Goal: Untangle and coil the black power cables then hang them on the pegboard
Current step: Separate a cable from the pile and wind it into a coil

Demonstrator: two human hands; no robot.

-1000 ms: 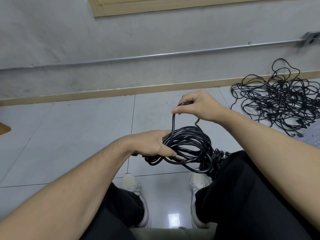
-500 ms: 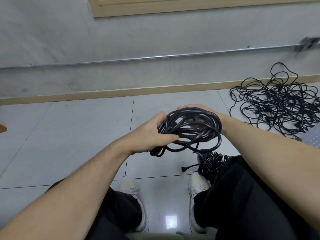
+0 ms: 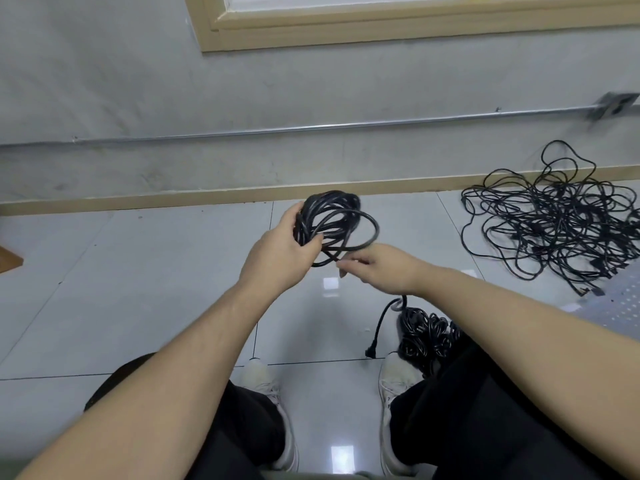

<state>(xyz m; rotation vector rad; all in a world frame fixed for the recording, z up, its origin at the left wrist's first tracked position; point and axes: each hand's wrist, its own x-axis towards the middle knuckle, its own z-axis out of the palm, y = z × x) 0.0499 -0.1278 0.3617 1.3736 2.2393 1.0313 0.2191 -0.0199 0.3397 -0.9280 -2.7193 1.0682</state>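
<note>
Tangled heap of thin black cables (image 3: 554,230) waits on the floor, far right. Coiled black power cable (image 3: 329,223) is mid-air, left hand (image 3: 280,254) fingers clamped round it; right hand (image 3: 377,268) seemingly pinches the loose loop. Keep loops even, wrap tail tight.

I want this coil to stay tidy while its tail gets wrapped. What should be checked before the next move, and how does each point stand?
1. Left hand grips the coil firmly: ok, fingers curl round the bundled loops.
2. Right hand has the strand: ok, fingertips pinch it just below the coil.
3. Loops even: not ok, one loop bulges out to the right.
4. Tail free: cannot tell; the loose plug end hangs beside the finished bundle by the shoe.
5. Clear of the tangled pile: ok, it lies apart on the floor.
6. Pegboard reachable: cannot tell, only a corner shows.
</note>
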